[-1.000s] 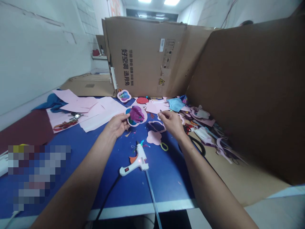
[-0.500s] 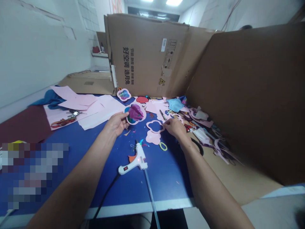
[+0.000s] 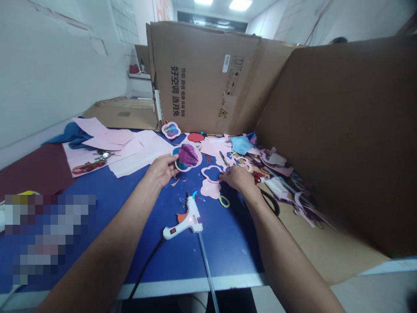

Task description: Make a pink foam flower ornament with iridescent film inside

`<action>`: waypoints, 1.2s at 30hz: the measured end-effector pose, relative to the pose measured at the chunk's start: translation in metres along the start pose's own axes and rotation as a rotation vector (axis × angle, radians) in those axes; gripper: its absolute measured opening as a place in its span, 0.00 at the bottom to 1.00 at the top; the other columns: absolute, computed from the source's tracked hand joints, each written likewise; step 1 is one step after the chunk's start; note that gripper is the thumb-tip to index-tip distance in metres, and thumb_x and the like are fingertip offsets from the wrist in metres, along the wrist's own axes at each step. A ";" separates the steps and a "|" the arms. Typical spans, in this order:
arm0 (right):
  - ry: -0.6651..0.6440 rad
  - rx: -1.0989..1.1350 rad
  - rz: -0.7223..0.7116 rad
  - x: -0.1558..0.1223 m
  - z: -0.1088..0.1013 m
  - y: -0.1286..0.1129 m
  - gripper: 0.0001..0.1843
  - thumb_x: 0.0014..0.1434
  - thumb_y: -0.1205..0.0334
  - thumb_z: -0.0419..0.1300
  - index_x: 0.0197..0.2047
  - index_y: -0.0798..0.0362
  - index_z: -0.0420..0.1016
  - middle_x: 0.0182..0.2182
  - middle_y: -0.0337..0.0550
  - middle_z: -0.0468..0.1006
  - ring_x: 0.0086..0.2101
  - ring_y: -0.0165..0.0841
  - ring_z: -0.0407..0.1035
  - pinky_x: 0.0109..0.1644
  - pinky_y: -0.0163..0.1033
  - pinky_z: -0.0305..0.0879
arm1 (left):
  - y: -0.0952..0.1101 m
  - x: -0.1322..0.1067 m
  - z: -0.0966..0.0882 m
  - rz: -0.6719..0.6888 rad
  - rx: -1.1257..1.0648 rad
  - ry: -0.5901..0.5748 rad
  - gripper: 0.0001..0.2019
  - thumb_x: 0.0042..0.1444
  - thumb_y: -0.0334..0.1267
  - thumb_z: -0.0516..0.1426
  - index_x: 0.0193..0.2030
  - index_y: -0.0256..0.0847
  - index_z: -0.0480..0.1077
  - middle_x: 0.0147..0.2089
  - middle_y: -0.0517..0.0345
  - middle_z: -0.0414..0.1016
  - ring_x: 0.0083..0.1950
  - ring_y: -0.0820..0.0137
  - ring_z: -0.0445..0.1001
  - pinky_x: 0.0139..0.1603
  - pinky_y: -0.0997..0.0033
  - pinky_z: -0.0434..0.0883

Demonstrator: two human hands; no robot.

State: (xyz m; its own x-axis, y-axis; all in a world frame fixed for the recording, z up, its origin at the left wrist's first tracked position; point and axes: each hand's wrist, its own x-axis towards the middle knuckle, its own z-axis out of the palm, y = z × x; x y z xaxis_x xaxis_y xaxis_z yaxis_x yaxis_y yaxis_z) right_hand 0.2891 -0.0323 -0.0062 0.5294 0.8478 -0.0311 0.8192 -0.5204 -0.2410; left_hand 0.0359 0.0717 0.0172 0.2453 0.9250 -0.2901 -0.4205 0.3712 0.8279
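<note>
My left hand [image 3: 162,169] pinches the edge of a pink flower-shaped paper piece with a purple and blue middle [image 3: 188,157], held just above the blue table [image 3: 107,191]. My right hand [image 3: 239,178] rests low on the table with fingers curled, its tips at the right edge of a pink paper ring cut-out [image 3: 213,173]. Whether those fingers grip the ring I cannot make out. Another pink flower cut-out [image 3: 210,189] lies just below the ring. A white glue gun [image 3: 188,218] lies between my forearms, its cord running off the near edge.
Pink paper sheets [image 3: 130,150] cover the left of the table, with scissors [image 3: 97,163] on them. Paper scraps [image 3: 276,174] pile up on the right. Tall cardboard panels [image 3: 342,130] wall in the back and right. A second finished flower [image 3: 171,129] leans at the back.
My right hand has dropped from mid-air beside the held flower down to the table at the pink ring cut-out. My left hand has kept the flower in place.
</note>
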 end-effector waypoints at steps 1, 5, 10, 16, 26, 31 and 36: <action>-0.011 0.010 -0.002 0.000 0.001 0.000 0.20 0.61 0.45 0.68 0.46 0.53 0.86 0.46 0.62 0.86 0.47 0.51 0.82 0.46 0.46 0.72 | 0.000 0.000 0.000 -0.001 0.005 0.000 0.08 0.58 0.21 0.63 0.38 0.38 0.72 0.30 0.54 0.82 0.26 0.68 0.81 0.28 0.73 0.80; -0.053 0.078 -0.016 0.004 0.004 0.001 0.15 0.61 0.49 0.67 0.43 0.50 0.87 0.40 0.53 0.87 0.41 0.43 0.81 0.42 0.41 0.69 | 0.000 0.001 0.000 0.005 0.016 -0.002 0.08 0.59 0.21 0.62 0.37 0.38 0.72 0.30 0.53 0.82 0.27 0.67 0.82 0.28 0.72 0.80; -0.064 0.142 -0.043 0.009 0.009 0.003 0.10 0.62 0.54 0.66 0.41 0.48 0.87 0.38 0.48 0.87 0.39 0.41 0.81 0.40 0.40 0.66 | 0.000 0.002 -0.002 0.004 0.006 0.010 0.08 0.59 0.22 0.63 0.37 0.38 0.73 0.31 0.52 0.83 0.28 0.66 0.82 0.29 0.71 0.80; 0.073 0.152 -0.060 0.007 0.011 -0.001 0.12 0.64 0.53 0.64 0.45 0.46 0.86 0.42 0.50 0.88 0.46 0.47 0.81 0.43 0.43 0.69 | -0.002 0.003 -0.003 0.005 0.001 -0.009 0.09 0.59 0.21 0.63 0.36 0.39 0.72 0.30 0.53 0.82 0.27 0.67 0.81 0.29 0.72 0.80; 0.036 0.096 -0.069 0.001 0.014 -0.012 0.10 0.64 0.60 0.62 0.44 0.46 0.87 0.44 0.53 0.88 0.47 0.50 0.82 0.44 0.45 0.70 | -0.001 0.000 -0.001 -0.003 0.024 -0.013 0.08 0.59 0.21 0.62 0.35 0.37 0.73 0.30 0.52 0.82 0.26 0.68 0.80 0.28 0.73 0.79; 0.087 0.133 -0.114 0.001 0.016 -0.010 0.11 0.66 0.61 0.61 0.44 0.47 0.85 0.44 0.52 0.87 0.46 0.46 0.81 0.43 0.42 0.68 | -0.001 -0.002 0.001 -0.010 0.016 0.001 0.09 0.60 0.20 0.61 0.35 0.37 0.73 0.28 0.54 0.81 0.25 0.69 0.79 0.27 0.74 0.78; 0.255 0.392 -0.220 0.000 0.011 -0.014 0.10 0.66 0.60 0.59 0.41 0.49 0.82 0.37 0.44 0.86 0.40 0.40 0.79 0.42 0.39 0.66 | -0.002 -0.001 0.001 -0.080 -0.075 -0.030 0.09 0.59 0.19 0.61 0.38 0.37 0.73 0.31 0.53 0.82 0.28 0.69 0.81 0.33 0.72 0.81</action>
State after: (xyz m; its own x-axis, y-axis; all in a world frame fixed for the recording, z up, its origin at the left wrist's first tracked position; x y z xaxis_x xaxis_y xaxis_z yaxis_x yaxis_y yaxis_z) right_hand 0.2750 -0.0237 -0.0132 0.4308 0.8555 0.2873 0.7989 -0.2135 -0.5623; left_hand 0.0371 0.0704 0.0164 0.3065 0.8897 -0.3384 -0.4624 0.4500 0.7640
